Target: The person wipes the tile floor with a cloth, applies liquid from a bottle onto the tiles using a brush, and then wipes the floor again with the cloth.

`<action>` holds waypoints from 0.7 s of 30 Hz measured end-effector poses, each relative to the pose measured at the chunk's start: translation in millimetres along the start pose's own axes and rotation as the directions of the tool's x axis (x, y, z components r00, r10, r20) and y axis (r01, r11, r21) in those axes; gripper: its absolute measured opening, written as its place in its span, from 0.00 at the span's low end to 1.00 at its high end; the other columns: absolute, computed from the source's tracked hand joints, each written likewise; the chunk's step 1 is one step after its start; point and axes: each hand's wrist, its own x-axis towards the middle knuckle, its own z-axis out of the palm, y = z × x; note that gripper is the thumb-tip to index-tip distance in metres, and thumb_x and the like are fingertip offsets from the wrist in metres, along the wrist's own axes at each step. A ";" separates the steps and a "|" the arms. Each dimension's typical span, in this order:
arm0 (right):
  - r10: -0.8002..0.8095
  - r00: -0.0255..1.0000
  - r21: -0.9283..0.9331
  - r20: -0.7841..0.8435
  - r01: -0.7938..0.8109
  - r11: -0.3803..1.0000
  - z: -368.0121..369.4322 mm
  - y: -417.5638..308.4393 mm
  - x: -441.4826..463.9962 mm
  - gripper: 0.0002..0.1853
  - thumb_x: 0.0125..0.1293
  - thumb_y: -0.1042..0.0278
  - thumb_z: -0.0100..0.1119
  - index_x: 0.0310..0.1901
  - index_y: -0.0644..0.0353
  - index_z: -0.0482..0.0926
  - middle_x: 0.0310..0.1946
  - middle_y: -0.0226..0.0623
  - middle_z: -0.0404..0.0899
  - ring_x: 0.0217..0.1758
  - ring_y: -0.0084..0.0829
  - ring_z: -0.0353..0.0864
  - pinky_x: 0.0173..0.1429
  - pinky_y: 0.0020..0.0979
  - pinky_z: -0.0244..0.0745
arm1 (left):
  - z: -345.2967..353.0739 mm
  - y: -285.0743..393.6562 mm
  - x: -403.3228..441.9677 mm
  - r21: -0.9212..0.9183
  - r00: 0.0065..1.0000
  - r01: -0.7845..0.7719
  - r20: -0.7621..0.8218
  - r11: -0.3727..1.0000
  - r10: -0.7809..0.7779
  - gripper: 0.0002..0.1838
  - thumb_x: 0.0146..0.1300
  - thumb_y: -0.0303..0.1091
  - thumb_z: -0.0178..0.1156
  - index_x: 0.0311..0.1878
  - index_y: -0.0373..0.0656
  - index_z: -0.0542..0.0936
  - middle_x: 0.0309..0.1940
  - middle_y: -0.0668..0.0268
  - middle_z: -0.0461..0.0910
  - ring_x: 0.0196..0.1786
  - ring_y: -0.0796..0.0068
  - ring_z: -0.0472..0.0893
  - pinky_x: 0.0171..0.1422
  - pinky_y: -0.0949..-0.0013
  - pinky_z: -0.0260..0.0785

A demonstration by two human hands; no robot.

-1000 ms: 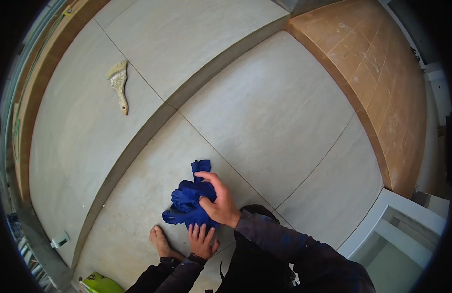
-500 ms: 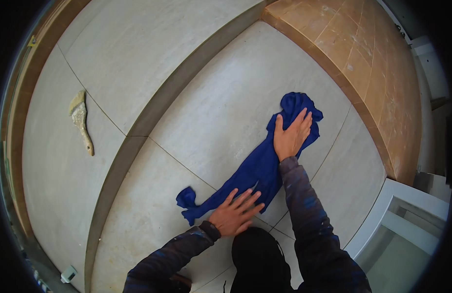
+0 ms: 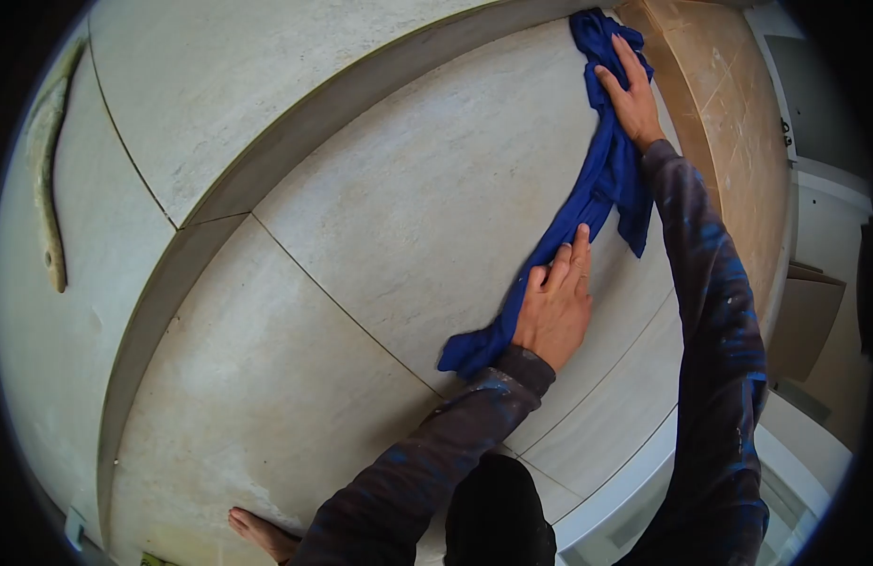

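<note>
A long, crumpled blue cloth (image 3: 601, 156) lies on the pale floor tiles, running from the far right corner back toward my knee. My right hand (image 3: 634, 104) presses flat on its bunched far end, with fingers outstretched. Lower down, my left hand (image 3: 556, 307) rests on the middle of the cloth. Its index and middle fingers point forward, while the other fingers are partly bent. The cloth's near end (image 3: 469, 351) trails out to the left of my left wrist.
A raised tiled step with a grey edge (image 3: 177, 274) curves along the left. On it lies a worn paintbrush (image 3: 48, 179). A brown-covered ledge (image 3: 724, 123) stands on the right, near a white frame (image 3: 634, 481). A bare foot (image 3: 259, 536) shows at the bottom.
Both hands have moved forward and to the right. The cloth has gone with them, stretching toward the far corner by the brown ledge. My view has shifted too.
</note>
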 end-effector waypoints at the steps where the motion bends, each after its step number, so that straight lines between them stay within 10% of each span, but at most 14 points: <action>1: -0.012 1.000 0.023 0.003 0.012 1.000 5.1 -19.1 -5.4 0.38 0.73 0.51 0.66 0.80 0.56 0.69 0.82 0.47 0.65 0.85 0.49 0.61 0.86 0.42 0.56 | -11.0 -2.6 -16.8 -0.017 1.000 0.013 0.024 1.000 -0.013 0.36 0.69 0.42 0.66 0.76 0.33 0.74 0.87 0.59 0.57 0.74 0.66 0.68 0.65 0.63 0.64; 12: -0.223 0.962 0.202 0.156 0.190 0.961 68.0 -367.4 -117.9 0.38 0.69 0.62 0.64 0.79 0.62 0.67 0.81 0.54 0.62 0.85 0.55 0.58 0.87 0.55 0.51 | -123.3 -40.8 -330.3 0.176 0.919 0.384 -0.174 0.907 -0.355 0.33 0.62 0.35 0.65 0.74 0.50 0.79 0.80 0.68 0.72 0.66 0.65 0.76 0.65 0.59 0.63; 14: -0.260 0.947 0.204 0.188 0.221 0.954 75.1 -425.0 -141.7 0.38 0.69 0.61 0.63 0.79 0.62 0.66 0.81 0.54 0.62 0.85 0.55 0.58 0.87 0.56 0.50 | -132.0 -43.3 -384.3 0.172 0.744 0.651 -0.337 0.740 -0.577 0.33 0.59 0.33 0.66 0.72 0.53 0.81 0.78 0.71 0.75 0.62 0.68 0.79 0.62 0.59 0.64; 21: -0.296 0.945 0.136 0.139 0.278 0.951 94.5 -455.5 -151.3 0.38 0.69 0.62 0.63 0.79 0.62 0.66 0.80 0.53 0.63 0.83 0.55 0.60 0.86 0.53 0.53 | -170.2 -38.5 -441.9 0.115 0.805 0.521 -0.393 0.846 -0.443 0.30 0.61 0.35 0.66 0.70 0.54 0.82 0.77 0.72 0.76 0.54 0.72 0.80 0.58 0.61 0.65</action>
